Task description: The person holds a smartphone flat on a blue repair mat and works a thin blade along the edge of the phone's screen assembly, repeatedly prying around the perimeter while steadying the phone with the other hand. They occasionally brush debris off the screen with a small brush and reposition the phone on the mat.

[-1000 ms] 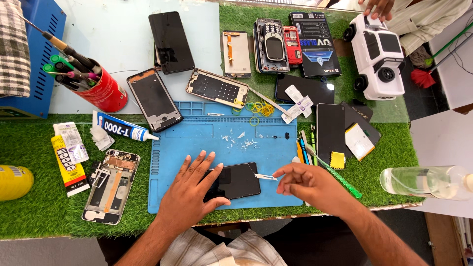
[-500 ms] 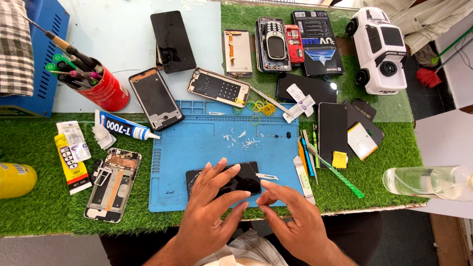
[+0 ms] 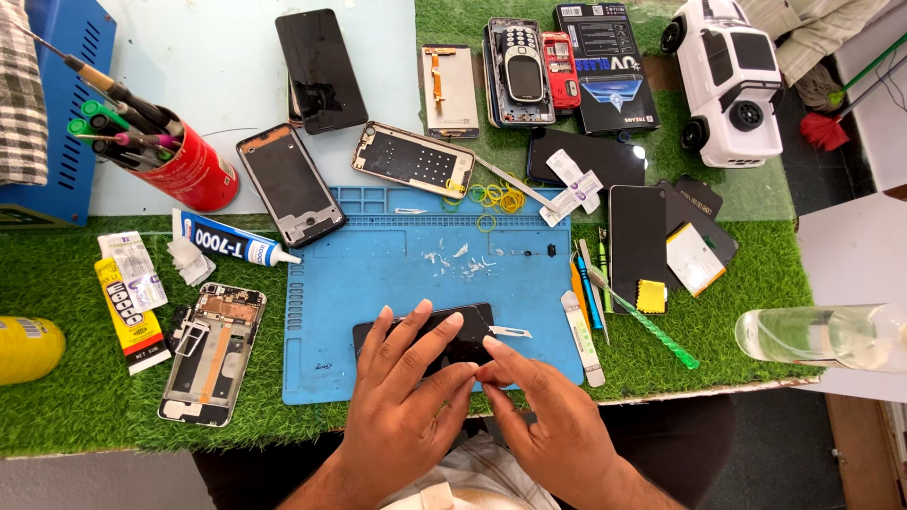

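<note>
Black phone screen (image 3: 468, 326) lies flat on the blue repair mat (image 3: 378, 283), lower centre of frame. Left hand (image 3: 406, 401) rests open on it, fingers spread, gripping nothing. Right hand (image 3: 543, 416) touches its lower right edge, fingers together; no grasp. Small blade (image 3: 510, 331) lies just beside the screen.

My right hand (image 3: 553, 430) has moved left from the blade (image 3: 510, 331) to meet my left hand (image 3: 406, 401) over the phone (image 3: 425, 331), lower centre of frame.
</note>
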